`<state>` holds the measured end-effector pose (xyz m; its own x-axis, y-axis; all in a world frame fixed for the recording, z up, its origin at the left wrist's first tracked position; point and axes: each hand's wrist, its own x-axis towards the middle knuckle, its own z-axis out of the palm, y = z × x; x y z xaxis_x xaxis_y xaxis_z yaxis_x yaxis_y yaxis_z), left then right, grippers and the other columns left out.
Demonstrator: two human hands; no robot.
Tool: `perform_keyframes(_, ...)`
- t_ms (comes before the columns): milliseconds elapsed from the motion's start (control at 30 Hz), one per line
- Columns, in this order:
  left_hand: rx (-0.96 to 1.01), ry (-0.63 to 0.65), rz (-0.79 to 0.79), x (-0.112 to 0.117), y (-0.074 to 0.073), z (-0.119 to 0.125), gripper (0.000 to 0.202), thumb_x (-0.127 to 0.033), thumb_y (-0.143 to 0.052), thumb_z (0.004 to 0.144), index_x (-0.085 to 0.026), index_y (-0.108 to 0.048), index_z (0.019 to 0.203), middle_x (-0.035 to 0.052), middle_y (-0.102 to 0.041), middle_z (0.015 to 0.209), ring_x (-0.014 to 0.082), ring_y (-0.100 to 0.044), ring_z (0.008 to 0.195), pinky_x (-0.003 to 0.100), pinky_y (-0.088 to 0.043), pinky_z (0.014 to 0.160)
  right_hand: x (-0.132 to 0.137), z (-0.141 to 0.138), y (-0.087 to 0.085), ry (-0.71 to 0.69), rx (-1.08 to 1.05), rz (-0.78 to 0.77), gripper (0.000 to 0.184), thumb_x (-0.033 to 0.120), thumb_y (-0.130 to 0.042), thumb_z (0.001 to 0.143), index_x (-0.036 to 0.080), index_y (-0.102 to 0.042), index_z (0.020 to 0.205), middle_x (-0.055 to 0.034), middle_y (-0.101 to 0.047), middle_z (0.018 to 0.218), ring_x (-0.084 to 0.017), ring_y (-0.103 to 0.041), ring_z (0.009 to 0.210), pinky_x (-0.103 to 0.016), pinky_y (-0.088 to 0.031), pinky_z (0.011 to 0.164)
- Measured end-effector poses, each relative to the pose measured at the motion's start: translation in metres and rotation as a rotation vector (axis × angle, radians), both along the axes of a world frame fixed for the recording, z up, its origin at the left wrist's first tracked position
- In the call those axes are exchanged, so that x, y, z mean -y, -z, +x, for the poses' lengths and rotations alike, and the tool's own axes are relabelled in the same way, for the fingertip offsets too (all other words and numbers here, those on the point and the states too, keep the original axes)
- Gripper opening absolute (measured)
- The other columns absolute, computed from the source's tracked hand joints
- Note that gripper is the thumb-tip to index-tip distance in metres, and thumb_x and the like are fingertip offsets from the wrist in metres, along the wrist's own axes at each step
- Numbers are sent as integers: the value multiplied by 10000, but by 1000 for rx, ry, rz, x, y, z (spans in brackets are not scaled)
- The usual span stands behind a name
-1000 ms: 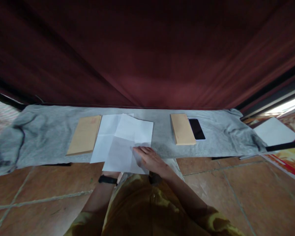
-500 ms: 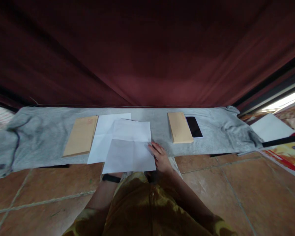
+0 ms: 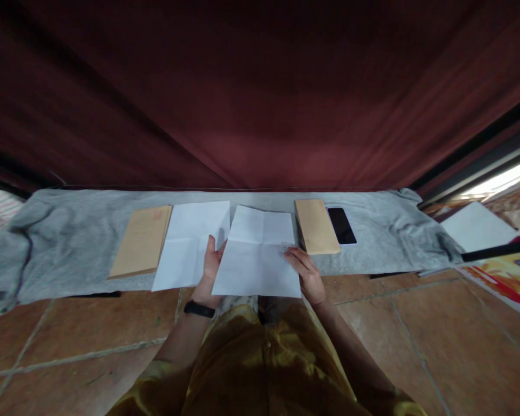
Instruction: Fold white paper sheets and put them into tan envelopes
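A creased white sheet of paper (image 3: 260, 260) is in front of me, its near edge past the bench edge and above my lap. The fingers of my right hand (image 3: 307, 274) are on top of its right edge, gripping it. Beside its left edge is my left hand (image 3: 211, 270), the thumb raised and apart from the paper. The other left fingers pass partly behind the sheet, so their tips are hidden. A second creased white sheet (image 3: 184, 242) lies flat to the left, partly covered by my left hand.
Brown envelopes (image 3: 141, 240) lie at the left on a grey cloth (image 3: 78, 231). A second brown stack (image 3: 317, 226) and a phone (image 3: 342, 225) lie to the right. Behind hangs a dark red fabric (image 3: 260, 115). More white paper (image 3: 479, 227) is at far right.
The sheet has moved right, off the second sheet and towards the right brown stack. My right hand has moved right with it. My left hand has come out from beneath the paper.
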<state>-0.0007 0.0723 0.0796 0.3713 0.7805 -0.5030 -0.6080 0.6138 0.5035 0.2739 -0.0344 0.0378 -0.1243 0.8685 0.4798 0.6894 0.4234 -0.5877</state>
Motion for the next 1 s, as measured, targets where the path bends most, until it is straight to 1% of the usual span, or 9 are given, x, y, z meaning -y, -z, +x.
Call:
perform_keyframes(167,-194,34,-31,-1,12,8,355,-312,-795,754,-141,-719,1056,59,-785,857,237,-742,759,343,-589,711,7,9,24,16,-40,-65,504,101,-421,988,299,-604,1413,-71,-611,1415,-229,-523,1376,-471,-442,1177)
perform_keyframes(300,-418,-61,20,8,24,6,448,-127,-848,534,-158,-723,963,1,-760,761,163,-684,622,269,-535,632,8,11,33,43,-81,-132,525,103,-463,952,289,-587,1426,-69,-599,1436,-231,-536,1362,-468,-447,1171)
perform_keyframes(400,-480,-75,55,15,28,4,499,-148,-858,461,-161,-724,941,-4,-748,752,155,-662,608,266,-511,621,6,12,35,82,-82,-167,537,100,-458,941,290,-586,1427,-65,-606,1428,-225,-554,1337,-453,-448,1170)
perform_keyframes(500,-547,-78,90,26,29,0,536,-223,-869,472,-162,-727,986,4,-742,765,164,-664,637,268,-500,620,6,14,37,80,-77,-183,553,110,-489,922,290,-571,1438,-64,-613,1415,-226,-559,1324,-448,-446,1166)
perform_keyframes(700,-874,50,288,47,32,-21,537,-416,-783,693,-184,-696,1170,-34,-642,652,158,-616,600,274,-496,600,6,13,44,115,-56,-163,514,118,-492,924,276,-596,1402,-72,-635,1378,-230,-561,1309,-457,-431,1158)
perform_keyframes(767,-1047,83,447,49,31,-27,471,-446,-714,783,-197,-691,1182,-4,-667,717,189,-652,678,319,-542,673,4,12,46,128,-42,-154,502,118,-489,928,271,-607,1391,-74,-643,1367,-230,-560,1305,-451,-430,1151)
perform_keyframes(833,-1231,103,658,48,25,-30,393,-430,-652,851,-209,-697,1173,63,-724,933,237,-693,881,392,-566,844,2,10,46,135,-16,-147,497,121,-482,933,272,-610,1389,-70,-647,1364,-228,-557,1305,-445,-419,1152)
perform_keyframes(900,-1341,139,875,49,16,-27,361,-409,-615,896,-227,-693,1198,107,-699,1202,275,-655,1132,444,-505,1040,0,9,45,136,15,-142,503,127,-473,937,277,-602,1400,-66,-644,1369,-225,-557,1302,-438,-407,1152)
perform_keyframes(1000,-1318,279,1125,55,3,-17,438,-436,-668,890,-263,-660,1293,108,-591,1438,303,-520,1366,467,-369,1200,-6,10,41,113,45,-138,505,159,-493,930,267,-589,1414,-76,-630,1387,-236,-559,1300,-424,-407,1134)
